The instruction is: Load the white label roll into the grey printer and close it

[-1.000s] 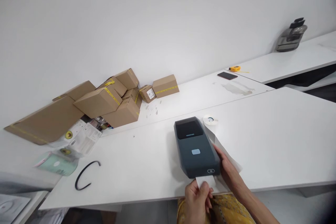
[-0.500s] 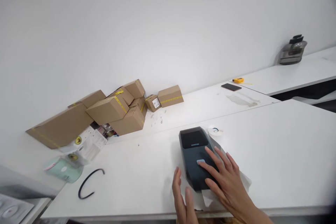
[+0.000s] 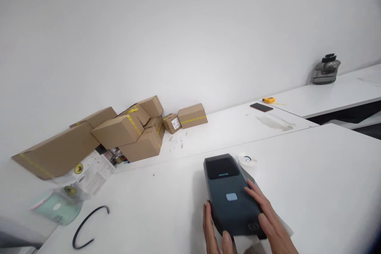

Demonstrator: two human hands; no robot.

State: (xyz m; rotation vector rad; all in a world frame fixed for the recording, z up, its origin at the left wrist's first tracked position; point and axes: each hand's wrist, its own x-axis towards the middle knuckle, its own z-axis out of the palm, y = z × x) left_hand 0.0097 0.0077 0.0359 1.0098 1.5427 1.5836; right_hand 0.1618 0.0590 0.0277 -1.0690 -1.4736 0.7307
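Observation:
A dark blue-grey label printer (image 3: 220,202), with a black window at its far end and a light blue button (image 3: 231,197) in the middle, lies on the white table in front of me. My left hand (image 3: 212,230) wraps its near left side, fingers along the edge and thumb at the front corner. On the opposite side, my right hand (image 3: 269,220) grips it, with fingertips over the top edge. White paper (image 3: 246,243) shows at the printer's near end, partly hidden. Beyond its far right corner sits a white roll (image 3: 247,159).
Cardboard boxes (image 3: 116,131) are piled against the wall at left, beside a mint-green container (image 3: 58,207). A black curved strip (image 3: 86,222) lies at front left. Farther back are a phone (image 3: 261,106), a yellow tape measure (image 3: 268,100) and a dark transparent jug (image 3: 326,70).
My right hand has left the button and moved to the printer's right side. My left hand has closed in against its left side. The view has shifted slightly.

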